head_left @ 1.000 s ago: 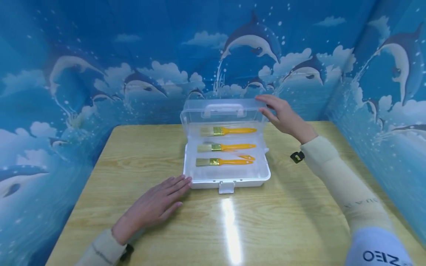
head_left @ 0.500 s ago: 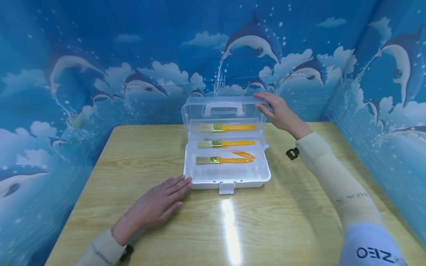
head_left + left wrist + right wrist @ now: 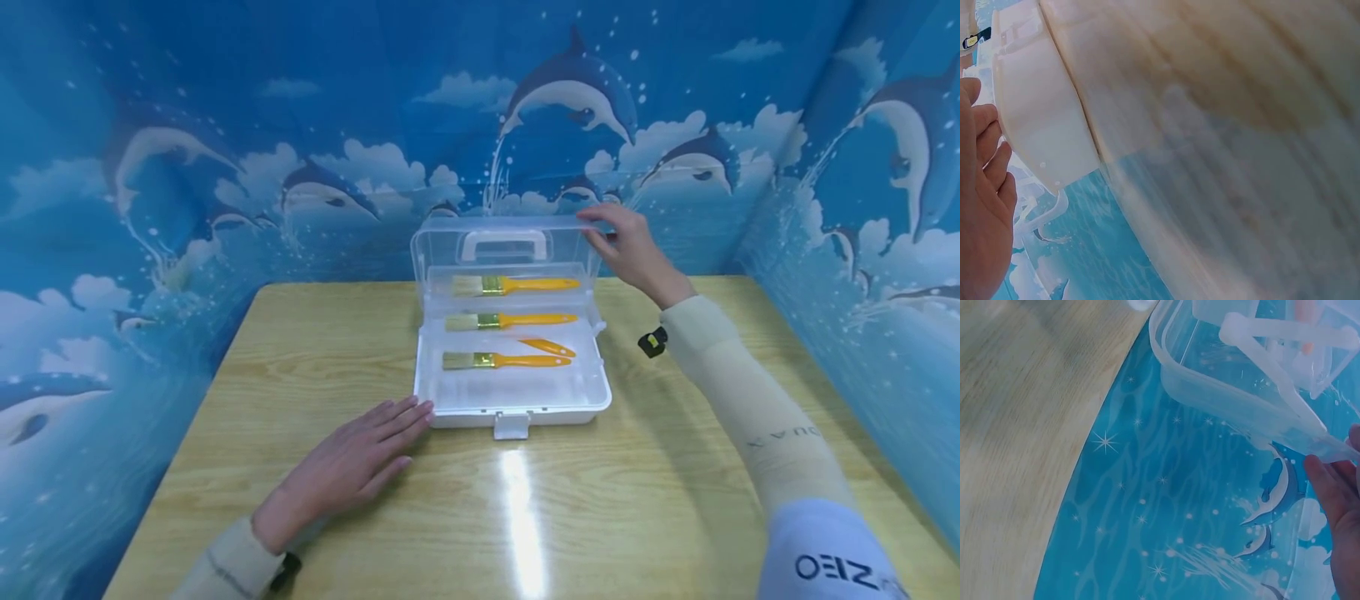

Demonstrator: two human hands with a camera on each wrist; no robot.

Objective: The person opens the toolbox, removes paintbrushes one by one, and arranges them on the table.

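Note:
A white plastic box (image 3: 517,393) stands on the table with its clear lid (image 3: 442,242) raised. Three paintbrushes with yellow-orange handles lie across it in rows: a back brush (image 3: 525,286), a middle brush (image 3: 517,321) and a front brush (image 3: 517,361). Part of another orange handle (image 3: 547,346) shows between the front two; its other end is hidden. My right hand (image 3: 633,254) pinches the lid's upper right corner between thumb and fingers, as the right wrist view shows on the lid wall (image 3: 1210,394). Flat, with straight fingers, my left hand (image 3: 348,462) touches the box's front left corner.
A wooden table (image 3: 322,350) bears the box. Blue dolphin-print cloth (image 3: 337,100) walls its back and sides. The front latch (image 3: 512,426) hangs down over the near side, and a white carry handle (image 3: 504,243) sits on the lid.
The lid has swung a little further up and back with my right hand on it. The back and middle brushes have shifted slightly backward, showing more of the loose handle. My left hand stays put.

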